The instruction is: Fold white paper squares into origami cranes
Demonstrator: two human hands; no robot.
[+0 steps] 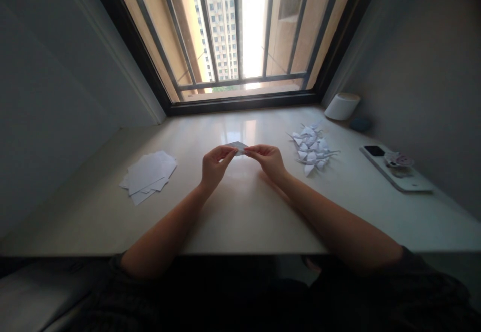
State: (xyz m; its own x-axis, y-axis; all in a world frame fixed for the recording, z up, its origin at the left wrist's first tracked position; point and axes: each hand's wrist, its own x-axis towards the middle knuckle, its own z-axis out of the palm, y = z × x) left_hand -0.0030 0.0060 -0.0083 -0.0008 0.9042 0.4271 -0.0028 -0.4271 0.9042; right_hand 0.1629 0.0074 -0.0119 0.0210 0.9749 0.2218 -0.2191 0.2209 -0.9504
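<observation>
Both hands meet at a small folded piece of paper (238, 145) above the middle of the table. My left hand (216, 165) pinches its left side between thumb and forefinger. On the other side, my right hand (269, 159) grips it the same way, fingertips close to those of the left. The paper looks greyish and pointed at the top; its lower part is partly covered by my fingers, so its exact folds cannot be made out.
Left of my hands lies a loose stack of white paper sheets (147, 174). To the right is a pile of folded white paper pieces (312, 146). Farther right lie a phone (406, 181) and, by the wall, a white cylindrical object (341, 106). A barred window (240, 102) stands behind the table.
</observation>
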